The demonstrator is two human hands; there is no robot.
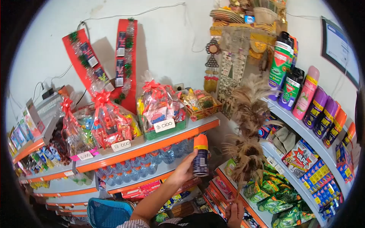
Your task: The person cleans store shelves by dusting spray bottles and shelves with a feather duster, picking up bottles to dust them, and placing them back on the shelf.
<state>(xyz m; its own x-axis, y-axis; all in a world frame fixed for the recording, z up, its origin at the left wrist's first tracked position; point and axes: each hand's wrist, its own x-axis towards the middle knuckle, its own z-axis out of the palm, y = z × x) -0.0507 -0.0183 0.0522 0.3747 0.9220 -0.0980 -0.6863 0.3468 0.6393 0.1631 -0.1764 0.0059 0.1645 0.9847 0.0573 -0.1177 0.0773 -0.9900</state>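
My left hand is closed around a dark spray can with an orange cap, held upright in front of the shelves. Lower down, my right hand grips the thin handle of a feather duster. The duster's brown and pale feathers rise beside the right-hand shelf. Close to those feathers, a row on the top shelf includes a green spray can, a pink spray can and several purple-capped cans.
Gift parcels with red ribbons and price cards line the left shelf, above bottled water. A blue basket is at the lower left. Green packets and boxes fill the right shelves.
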